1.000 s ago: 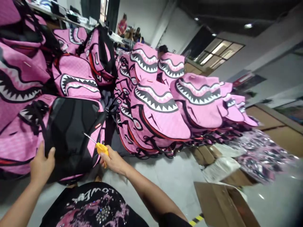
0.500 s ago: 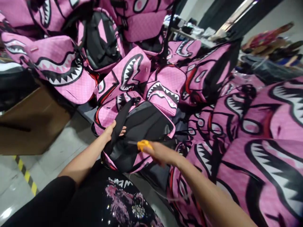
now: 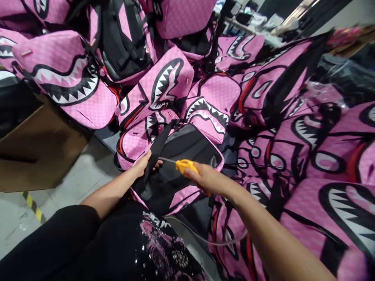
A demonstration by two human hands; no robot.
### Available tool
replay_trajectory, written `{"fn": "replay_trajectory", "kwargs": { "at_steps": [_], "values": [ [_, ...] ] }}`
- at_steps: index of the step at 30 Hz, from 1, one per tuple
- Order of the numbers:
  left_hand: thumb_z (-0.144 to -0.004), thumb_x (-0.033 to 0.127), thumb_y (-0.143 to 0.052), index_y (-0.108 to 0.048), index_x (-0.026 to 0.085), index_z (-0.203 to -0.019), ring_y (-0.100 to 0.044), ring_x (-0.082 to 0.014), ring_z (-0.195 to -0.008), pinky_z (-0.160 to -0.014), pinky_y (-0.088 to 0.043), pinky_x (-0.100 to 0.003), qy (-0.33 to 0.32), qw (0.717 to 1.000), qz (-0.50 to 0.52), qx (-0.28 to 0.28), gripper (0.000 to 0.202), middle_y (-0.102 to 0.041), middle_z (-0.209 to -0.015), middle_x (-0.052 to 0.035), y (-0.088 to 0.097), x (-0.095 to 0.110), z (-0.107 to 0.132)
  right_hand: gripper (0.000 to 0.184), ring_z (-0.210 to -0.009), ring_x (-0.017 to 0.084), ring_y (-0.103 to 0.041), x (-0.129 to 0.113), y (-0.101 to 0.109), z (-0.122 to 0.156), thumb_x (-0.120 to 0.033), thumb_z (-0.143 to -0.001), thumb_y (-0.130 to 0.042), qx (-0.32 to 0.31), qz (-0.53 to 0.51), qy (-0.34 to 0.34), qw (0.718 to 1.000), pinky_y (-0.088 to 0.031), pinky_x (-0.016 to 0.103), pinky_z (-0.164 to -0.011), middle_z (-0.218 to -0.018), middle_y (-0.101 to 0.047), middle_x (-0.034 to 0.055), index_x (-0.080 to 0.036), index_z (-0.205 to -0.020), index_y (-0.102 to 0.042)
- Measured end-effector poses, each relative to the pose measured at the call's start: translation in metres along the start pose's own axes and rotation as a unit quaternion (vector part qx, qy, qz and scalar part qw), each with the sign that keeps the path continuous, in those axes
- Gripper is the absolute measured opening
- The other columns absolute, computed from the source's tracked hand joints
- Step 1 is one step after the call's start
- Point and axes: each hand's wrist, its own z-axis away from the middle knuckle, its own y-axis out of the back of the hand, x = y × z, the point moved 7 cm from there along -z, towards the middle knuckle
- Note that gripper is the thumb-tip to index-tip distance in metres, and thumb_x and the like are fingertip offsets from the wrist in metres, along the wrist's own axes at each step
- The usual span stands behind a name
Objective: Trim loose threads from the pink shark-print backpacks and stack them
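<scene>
Pink shark-mouth backpacks heap over the floor. Our left hand is closed on the black strap of the nearest backpack, which lies back-up before us. It holds the strap taut where the yellow-handled tool, gripped in our right hand, points.

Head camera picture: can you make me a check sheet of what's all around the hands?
Surface: grey floor with striped tape.
Things in hand: backpack lying black side up; yellow tool.
Clutter: pink shark-mouth backpacks piled around; cardboard box.
Hands: left hand grips the black strap; right hand holds the tool, tip toward the strap.
Cables: thin pale cord under the right forearm.
Surroundings: blurry table behind the pile.
</scene>
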Motion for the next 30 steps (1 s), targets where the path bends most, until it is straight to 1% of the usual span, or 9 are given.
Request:
{"fn": "replay_trajectory", "kwargs": {
  "at_steps": [3, 8, 10, 14, 17, 21, 24, 27, 30],
  "values": [
    [-0.098, 0.064, -0.014, -0.057, 0.018, -0.138, -0.063, -0.0159, -0.081, -0.070, -0.050, -0.025, -0.130, 0.982, -0.139, 0.002, 0.074, -0.071, -0.104, -0.0101, -0.018, 0.013, 0.010, 0.042, -0.053, 0.017, -0.060, 0.022, 0.029, 0.016, -0.046, -0.097, -0.044, 0.111, 0.051, -0.062, 0.991, -0.040, 0.024, -0.054, -0.064, -0.065, 0.0041, -0.013, -0.119, -0.058],
    [-0.092, 0.037, -0.055, -0.033, 0.029, -0.153, -0.056, -0.0270, -0.112, -0.097, -0.046, -0.040, -0.216, 0.830, -0.504, 0.098, 0.066, -0.057, -0.123, -0.0101, -0.047, 0.019, 0.016, 0.048, -0.055, 0.019, -0.062, 0.052, 0.025, 0.055, -0.049, -0.099, -0.037, 0.067, 0.061, -0.126, 0.988, -0.043, 0.028, -0.060, -0.065, -0.066, 0.0060, -0.014, -0.124, -0.058],
    [-0.091, 0.031, -0.057, -0.035, 0.027, -0.153, -0.055, -0.0300, -0.116, -0.097, -0.046, -0.042, -0.206, 0.780, -0.577, 0.128, 0.066, -0.053, -0.126, -0.0129, -0.056, 0.020, 0.016, 0.048, -0.064, 0.021, -0.065, 0.059, 0.016, 0.069, -0.051, -0.097, -0.041, 0.085, 0.092, -0.143, 0.982, -0.044, 0.030, -0.064, -0.074, -0.069, 0.0095, -0.014, -0.122, -0.060],
    [-0.092, 0.023, -0.052, -0.029, 0.022, -0.155, -0.030, -0.0395, -0.142, -0.112, -0.030, -0.055, -0.274, 0.692, -0.651, 0.148, 0.067, -0.030, -0.155, -0.0206, -0.085, 0.015, 0.038, 0.043, -0.077, 0.024, -0.069, 0.073, -0.017, 0.075, -0.051, -0.094, -0.050, -0.010, 0.080, -0.101, 0.992, -0.048, 0.031, -0.069, -0.087, -0.072, 0.0107, -0.019, -0.117, -0.064],
    [-0.089, 0.035, -0.060, -0.025, 0.021, -0.156, -0.004, -0.0400, -0.151, -0.118, -0.012, -0.060, -0.347, 0.621, -0.702, 0.042, 0.077, -0.004, -0.166, -0.0176, -0.123, -0.025, 0.064, 0.048, -0.080, 0.027, -0.070, 0.101, 0.002, 0.082, -0.050, -0.099, -0.039, 0.096, 0.134, -0.211, 0.963, -0.048, 0.034, -0.071, -0.092, -0.071, 0.0166, -0.012, -0.120, -0.061],
    [-0.067, 0.039, -0.084, -0.026, 0.020, -0.156, -0.016, -0.0445, -0.149, -0.114, -0.022, -0.064, -0.274, 0.564, -0.767, -0.135, 0.108, -0.008, -0.164, -0.0230, -0.148, -0.104, 0.069, 0.048, -0.072, 0.023, -0.070, 0.105, -0.015, 0.099, -0.055, -0.098, -0.041, 0.017, 0.102, -0.166, 0.981, -0.047, 0.031, -0.071, -0.089, -0.071, 0.0124, -0.016, -0.116, -0.062],
    [-0.073, 0.014, -0.075, -0.033, 0.020, -0.154, -0.033, -0.0427, -0.142, -0.110, -0.032, -0.061, -0.258, 0.615, -0.737, -0.110, 0.092, -0.023, -0.160, -0.0241, -0.143, -0.108, 0.058, 0.050, -0.065, 0.023, -0.068, 0.122, -0.026, 0.137, -0.055, -0.098, -0.037, 0.082, 0.083, -0.233, 0.965, -0.048, 0.033, -0.068, -0.082, -0.071, 0.0119, -0.014, -0.117, -0.061],
    [-0.085, 0.013, -0.058, -0.047, 0.024, -0.146, -0.053, -0.0325, -0.128, -0.102, -0.047, -0.048, -0.217, 0.800, -0.551, -0.090, 0.063, -0.050, -0.147, -0.0161, -0.125, -0.080, 0.047, 0.045, -0.054, 0.021, -0.064, 0.137, -0.074, 0.171, -0.052, -0.096, -0.041, 0.014, -0.079, -0.238, 0.968, -0.048, 0.030, -0.057, -0.069, -0.068, 0.0068, -0.017, -0.116, -0.061],
    [-0.095, 0.023, -0.046, -0.048, 0.020, -0.143, -0.070, -0.0246, -0.094, -0.074, -0.058, -0.037, -0.045, 0.954, -0.287, -0.081, 0.048, -0.069, -0.119, -0.0140, -0.105, -0.067, 0.036, 0.044, -0.044, 0.017, -0.057, 0.136, -0.111, 0.185, -0.053, -0.094, -0.041, -0.017, -0.252, -0.184, 0.950, -0.044, 0.026, -0.046, -0.060, -0.063, 0.0024, -0.019, -0.114, -0.060]
  ]
}}
